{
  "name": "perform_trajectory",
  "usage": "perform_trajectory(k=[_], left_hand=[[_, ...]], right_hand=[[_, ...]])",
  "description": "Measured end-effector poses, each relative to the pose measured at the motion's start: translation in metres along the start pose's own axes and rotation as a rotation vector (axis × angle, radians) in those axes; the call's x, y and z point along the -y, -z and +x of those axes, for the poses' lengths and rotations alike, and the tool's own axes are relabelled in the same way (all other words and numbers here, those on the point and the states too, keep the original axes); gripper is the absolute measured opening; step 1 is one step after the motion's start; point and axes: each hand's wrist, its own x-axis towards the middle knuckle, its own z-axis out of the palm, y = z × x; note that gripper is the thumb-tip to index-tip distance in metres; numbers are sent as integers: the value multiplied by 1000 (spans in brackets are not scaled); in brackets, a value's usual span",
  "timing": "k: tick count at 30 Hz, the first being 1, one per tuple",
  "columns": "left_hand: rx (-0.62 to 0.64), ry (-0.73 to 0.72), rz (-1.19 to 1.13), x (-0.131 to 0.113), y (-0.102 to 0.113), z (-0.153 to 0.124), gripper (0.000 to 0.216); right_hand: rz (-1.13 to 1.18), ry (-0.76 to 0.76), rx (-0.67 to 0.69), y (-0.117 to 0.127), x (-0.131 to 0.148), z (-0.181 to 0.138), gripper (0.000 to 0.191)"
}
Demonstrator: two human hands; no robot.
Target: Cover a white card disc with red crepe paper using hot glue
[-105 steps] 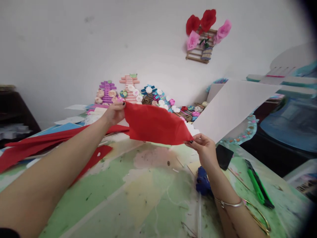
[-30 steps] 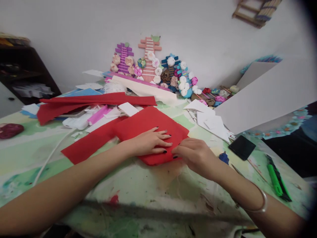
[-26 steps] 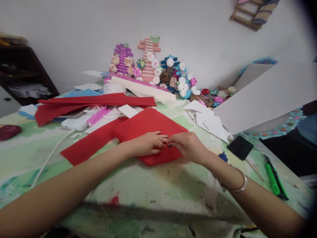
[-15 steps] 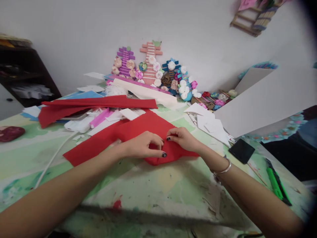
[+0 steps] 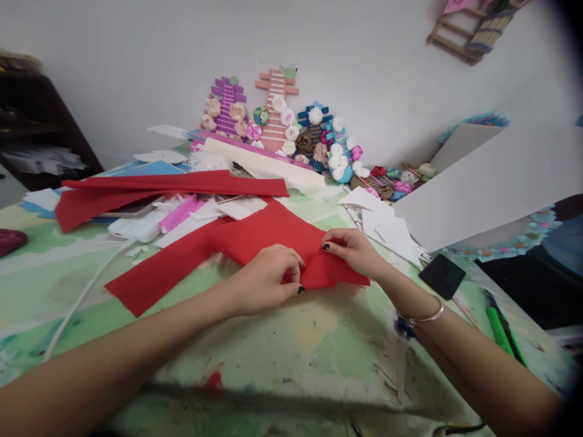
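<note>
Both hands, left hand [image 5: 266,280] and right hand [image 5: 354,250], pinch the red felt sheet [image 5: 255,240] on the table [image 5: 291,340].

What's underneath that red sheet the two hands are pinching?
The red sheet lies on the green painted table; white paper scraps seem tucked under its far edge. Whatever lies beneath its middle, where left hand and right hand pinch, is covered.
</note>
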Motion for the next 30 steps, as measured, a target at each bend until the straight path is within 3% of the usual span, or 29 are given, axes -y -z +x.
perform_trajectory(k=[5,9,12,15,20,23,27,30], left_hand=[[170,62,-67,6,12,4,12],[288,-4,-7,7,22,4,11],[303,-25,67,4,26,-2,11],[157,31,134,1,19,-16,6],[-202,123,208,3,-18,-37,11],[-293,156,228,3,-37,-42,6],[-365,167,156,3,-44,-47,7],[-395,145,75,6,-42,-54,8]], right_hand=[[-6,34,-1,-4,-3,2,19],[-74,76,-7,-10,-5,1,17],[-100,87,-14,-14,-7,-1,18],[-118,81,-21,-19,-9,-5,20],[-139,79,-96,-27,-6,-9,21],[-191,100,-89,-28,2,-11,19],[-235,148,10,-20,16,-28,19],[-343,181,142,-15,23,-52,53]])
